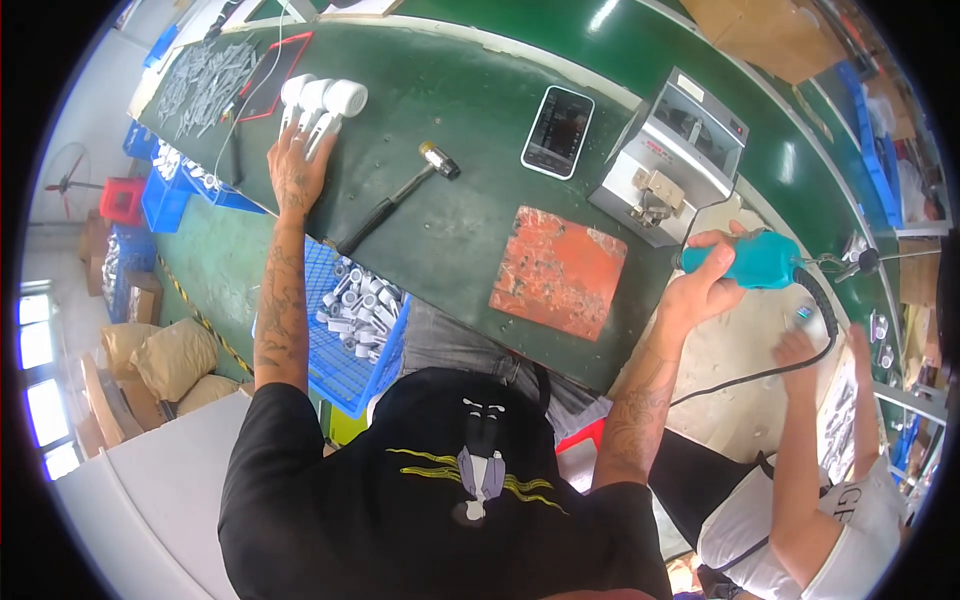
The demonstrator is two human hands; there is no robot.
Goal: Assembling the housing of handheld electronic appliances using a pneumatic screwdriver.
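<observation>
Several white plastic parts [322, 97] with round heads and narrow stems lie side by side at the far left of the green table [430, 250]. My left hand [297, 170] reaches over their near ends, its fingers closed about the stems; the exact grip is partly hidden. Out to the right, my right hand [705, 285] is wrapped around a teal electric screwdriver [758, 260], held sideways above the table's right edge. A black coiled cable [822, 310] runs down from the tool, and a hook on a thin rod meets its rear end. Its tip is hidden.
On the table are a hammer [400, 198], a worn red plate [560, 272], a phone [558, 132], a grey-white machine [675, 160] and a heap of grey pieces [207, 85]. A blue basket [350, 385] of white parts stands below the edge. A co-worker [815, 510] is at right.
</observation>
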